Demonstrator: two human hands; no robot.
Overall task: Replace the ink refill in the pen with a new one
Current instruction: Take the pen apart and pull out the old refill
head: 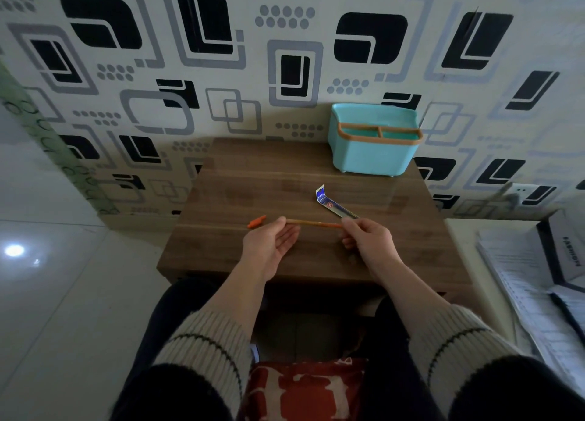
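a wooden surface point(240, 199) stood against a patterned wall, with a teal organizer point(373, 148) at its far right corner, well beyond the fingers. the left hand point(272, 245) lay palm up, its fingers point(280, 222) pinching one end of an orange pen point(313, 223); the right hand point(368, 238) pinched the other end, so the pen hung level between them. an orange cap point(256, 222) lay just left of the left fingers. a refill packet point(332, 203) lay just beyond the right fingers.
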